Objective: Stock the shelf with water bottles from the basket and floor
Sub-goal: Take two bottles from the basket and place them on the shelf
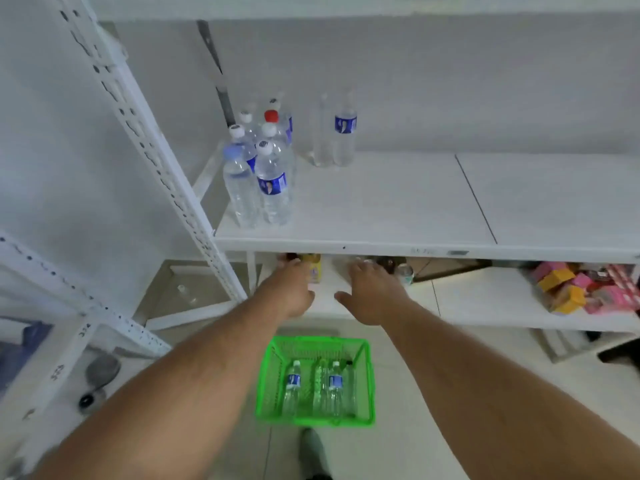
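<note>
A white shelf [381, 202] carries a cluster of several clear water bottles [263, 168] with blue labels at its left end, one with a red cap. Two more bottles [337, 133] stand farther back. On the floor below, a green basket [277, 386] holds about three water bottles [335, 386]. My left hand [294, 285] and my right hand [372, 292] reach out just below the shelf's front edge, above the basket. Both hands have their fingers spread and hold nothing; the fingertips sit partly under the shelf edge.
A lower shelf [485, 299] holds pink and yellow boxes [581, 289] at the right and small bottles [398, 268] near my hands. A perforated white upright [162, 168] stands at the left. My shoe [313, 452] is on the tiled floor behind the basket.
</note>
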Tool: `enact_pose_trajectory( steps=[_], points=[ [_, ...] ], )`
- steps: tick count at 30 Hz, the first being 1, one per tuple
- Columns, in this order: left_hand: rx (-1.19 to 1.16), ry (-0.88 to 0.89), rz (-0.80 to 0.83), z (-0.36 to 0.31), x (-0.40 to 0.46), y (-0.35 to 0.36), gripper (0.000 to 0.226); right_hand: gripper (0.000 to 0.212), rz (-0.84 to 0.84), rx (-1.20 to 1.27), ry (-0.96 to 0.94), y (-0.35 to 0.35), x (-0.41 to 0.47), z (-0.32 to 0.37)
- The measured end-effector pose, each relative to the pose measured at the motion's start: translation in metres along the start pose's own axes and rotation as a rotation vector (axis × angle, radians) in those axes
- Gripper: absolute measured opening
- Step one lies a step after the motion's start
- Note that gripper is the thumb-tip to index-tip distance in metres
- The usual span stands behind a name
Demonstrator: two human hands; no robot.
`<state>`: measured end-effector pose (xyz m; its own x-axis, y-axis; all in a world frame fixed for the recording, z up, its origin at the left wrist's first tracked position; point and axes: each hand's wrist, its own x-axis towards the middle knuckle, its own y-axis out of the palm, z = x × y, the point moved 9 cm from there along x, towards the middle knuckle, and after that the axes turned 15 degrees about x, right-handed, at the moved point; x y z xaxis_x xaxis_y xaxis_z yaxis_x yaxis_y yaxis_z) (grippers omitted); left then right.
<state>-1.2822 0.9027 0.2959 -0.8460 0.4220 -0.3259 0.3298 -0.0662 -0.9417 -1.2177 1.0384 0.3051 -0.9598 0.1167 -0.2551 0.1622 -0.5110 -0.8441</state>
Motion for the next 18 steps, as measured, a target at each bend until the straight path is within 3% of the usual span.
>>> enact_pose_trajectory(
  steps=[4,18],
  points=[
    [0.019,-0.068,0.148,0.015,-0.032,0.063,0.074,0.071,0.104,0.059,0.042,0.059,-0.030,-0.024],
    [-0.099,-0.149,0.406,0.106,-0.035,0.213,0.077,0.074,0.313,0.152,0.295,0.202,-0.027,-0.055]
  ],
)
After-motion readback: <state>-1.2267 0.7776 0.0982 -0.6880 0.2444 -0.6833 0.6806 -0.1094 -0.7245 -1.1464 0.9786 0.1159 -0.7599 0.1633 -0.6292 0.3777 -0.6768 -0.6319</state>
